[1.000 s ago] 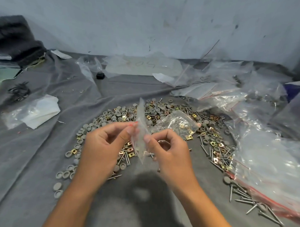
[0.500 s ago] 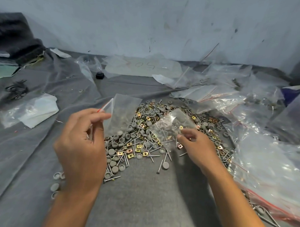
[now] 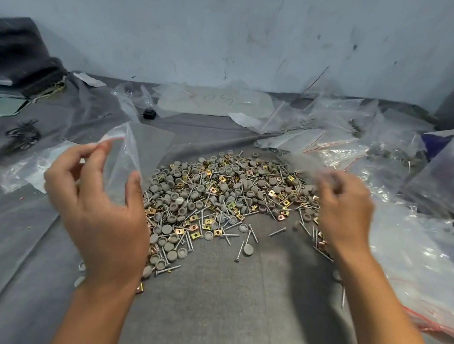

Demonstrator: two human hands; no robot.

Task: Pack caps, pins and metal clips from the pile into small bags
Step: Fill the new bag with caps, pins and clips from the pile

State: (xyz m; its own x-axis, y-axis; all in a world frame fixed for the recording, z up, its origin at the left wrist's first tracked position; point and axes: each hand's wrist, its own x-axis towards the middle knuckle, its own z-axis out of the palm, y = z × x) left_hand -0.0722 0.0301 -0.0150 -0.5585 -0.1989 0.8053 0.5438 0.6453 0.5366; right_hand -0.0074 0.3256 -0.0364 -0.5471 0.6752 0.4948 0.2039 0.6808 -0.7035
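A pile (image 3: 220, 194) of grey caps, silver pins and brass-coloured metal clips lies on the grey cloth in front of me. My left hand (image 3: 98, 208) is raised at the pile's left edge. It holds an empty small clear bag (image 3: 141, 148), pinching the red-lined top edge with the fingertips while the thumb presses the bag's side. My right hand (image 3: 345, 209) hovers over the right end of the pile, blurred by motion. Its fingers are curled on a second small clear bag (image 3: 306, 164), also blurred, so I cannot tell what is inside it.
Many clear plastic bags (image 3: 411, 242) are heaped at the right and along the back by the wall. A white bag (image 3: 28, 170) lies at the left, black wire pieces (image 3: 21, 136) beyond it. A small black object (image 3: 149, 114) sits at the back. Bare grey cloth (image 3: 216, 300) is nearest me.
Both hands moved apart from the middle. The left carried the empty bag out to the left and spread it; the right swept the second bag to the right, over the pile's far end.
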